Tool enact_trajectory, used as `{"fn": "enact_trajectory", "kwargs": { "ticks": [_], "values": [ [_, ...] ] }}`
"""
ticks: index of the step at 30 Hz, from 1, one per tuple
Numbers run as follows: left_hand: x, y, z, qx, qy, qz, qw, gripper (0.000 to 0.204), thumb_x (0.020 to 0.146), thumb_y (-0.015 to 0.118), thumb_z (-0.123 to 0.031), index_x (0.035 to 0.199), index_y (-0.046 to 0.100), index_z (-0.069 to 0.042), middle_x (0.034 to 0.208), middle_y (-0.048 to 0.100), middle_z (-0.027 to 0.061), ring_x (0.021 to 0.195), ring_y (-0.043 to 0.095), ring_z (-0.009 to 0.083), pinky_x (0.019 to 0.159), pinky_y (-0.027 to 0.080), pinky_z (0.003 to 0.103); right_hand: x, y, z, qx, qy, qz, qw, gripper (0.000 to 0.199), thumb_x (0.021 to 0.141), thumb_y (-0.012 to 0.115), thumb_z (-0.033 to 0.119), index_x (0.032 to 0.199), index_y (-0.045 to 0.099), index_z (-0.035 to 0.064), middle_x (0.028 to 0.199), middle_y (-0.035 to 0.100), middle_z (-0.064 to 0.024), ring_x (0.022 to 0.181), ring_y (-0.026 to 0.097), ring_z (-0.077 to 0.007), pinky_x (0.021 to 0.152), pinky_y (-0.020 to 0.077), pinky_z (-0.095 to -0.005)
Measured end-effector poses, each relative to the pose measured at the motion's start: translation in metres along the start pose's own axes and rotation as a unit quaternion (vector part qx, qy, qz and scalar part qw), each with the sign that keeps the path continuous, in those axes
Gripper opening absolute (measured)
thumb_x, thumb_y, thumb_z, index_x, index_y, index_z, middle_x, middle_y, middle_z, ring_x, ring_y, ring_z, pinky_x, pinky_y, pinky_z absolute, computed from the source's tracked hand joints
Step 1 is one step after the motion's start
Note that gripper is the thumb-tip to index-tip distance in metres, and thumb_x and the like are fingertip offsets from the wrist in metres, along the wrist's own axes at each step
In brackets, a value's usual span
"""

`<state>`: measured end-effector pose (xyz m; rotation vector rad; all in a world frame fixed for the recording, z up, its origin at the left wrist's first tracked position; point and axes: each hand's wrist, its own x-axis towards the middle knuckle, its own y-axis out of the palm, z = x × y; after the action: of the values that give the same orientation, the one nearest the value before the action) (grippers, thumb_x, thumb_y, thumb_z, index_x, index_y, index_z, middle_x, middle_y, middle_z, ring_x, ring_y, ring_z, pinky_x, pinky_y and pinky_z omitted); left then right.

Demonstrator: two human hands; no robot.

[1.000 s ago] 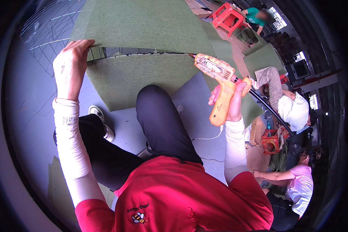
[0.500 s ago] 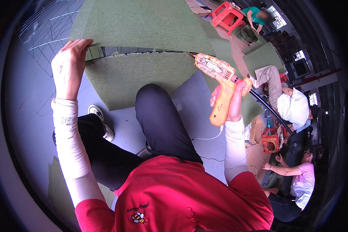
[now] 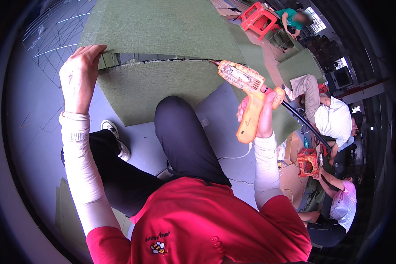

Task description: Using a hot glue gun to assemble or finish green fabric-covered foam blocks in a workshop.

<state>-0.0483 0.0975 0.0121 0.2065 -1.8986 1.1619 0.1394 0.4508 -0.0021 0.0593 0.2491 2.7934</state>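
In my right hand (image 3: 265,116) is a worn orange glue gun (image 3: 246,83), its fingers wrapped round the handle. A long black glue stick (image 3: 301,119) pokes out of the gun's back end. The nozzle points left, at the right part of a gap between two green woven sheets. My left hand (image 3: 79,79) pinches the near left corner of the upper green sheet (image 3: 163,28). Below the gap hangs the lower green panel (image 3: 163,86), and a dark line runs along its top edge.
Thin wire frames (image 3: 59,33) stand at the far left. Red plastic stools (image 3: 258,21) are at the back right. Several people work to the right, one in a white shirt (image 3: 334,121). The gun's white cord (image 3: 233,157) trails over the grey floor, and more green sheets (image 3: 66,211) lie at lower left.
The glue gun has moved slightly left along the gap. My left hand has barely moved. At lower right, the person in pink now reaches to a red stool.
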Motion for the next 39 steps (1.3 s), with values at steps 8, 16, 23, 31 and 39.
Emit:
{"fn": "enact_trajectory", "kwargs": {
  "ticks": [8,16,23,31,39],
  "values": [
    [0.000,0.003,0.004,0.004,0.039,-0.026,0.999,0.013,0.083,0.060,-0.009,0.094,0.068,-0.008,0.086,0.068,0.0046,0.082,0.065,0.0233,0.073,0.052,0.031,0.001,-0.010,-0.007,0.026,0.000,-0.008,1.000,0.076,0.087,0.029,0.074,0.122,0.042,0.0076,0.068,0.051,-0.0069,0.052,0.053,-0.0165,0.048,0.0495,-0.0308],
    [0.002,0.002,-0.001,-0.002,0.014,-0.009,1.000,0.013,0.082,0.061,-0.008,0.093,0.067,-0.008,0.085,0.068,0.0042,0.080,0.065,0.0220,0.070,0.052,0.031,0.000,-0.008,-0.007,0.018,0.003,-0.012,1.000,0.080,0.085,0.029,0.077,0.121,0.043,0.0069,0.067,0.051,-0.0069,0.052,0.053,-0.0171,0.048,0.0491,-0.0318],
    [0.001,0.004,0.003,-0.003,0.024,-0.010,1.000,0.013,0.082,0.061,-0.007,0.093,0.067,-0.008,0.085,0.068,0.0042,0.080,0.065,0.0224,0.070,0.052,0.031,-0.001,-0.013,-0.010,0.049,0.021,-0.010,0.998,0.079,0.085,0.029,0.076,0.121,0.042,0.0070,0.067,0.051,-0.0073,0.052,0.053,-0.0171,0.048,0.0492,-0.0317],
    [0.002,0.001,-0.008,-0.003,0.013,-0.004,1.000,0.012,0.083,0.061,-0.008,0.093,0.067,-0.008,0.085,0.068,0.0041,0.080,0.065,0.0223,0.070,0.052,0.031,0.002,-0.008,-0.006,0.034,0.018,0.011,0.999,0.080,0.085,0.028,0.077,0.121,0.043,0.0070,0.067,0.052,-0.0073,0.053,0.054,-0.0177,0.049,0.0493,-0.0319],
    [0.008,-0.005,-0.013,-0.004,0.010,-0.013,1.000,0.013,0.082,0.062,-0.009,0.093,0.068,-0.008,0.085,0.068,0.0043,0.079,0.065,0.0215,0.070,0.052,0.030,0.000,-0.004,-0.005,0.032,0.022,0.010,0.999,0.084,0.082,0.027,0.080,0.113,0.045,0.0045,0.067,0.051,-0.0073,0.052,0.053,-0.0177,0.048,0.0476,-0.0312]
  ]
}}
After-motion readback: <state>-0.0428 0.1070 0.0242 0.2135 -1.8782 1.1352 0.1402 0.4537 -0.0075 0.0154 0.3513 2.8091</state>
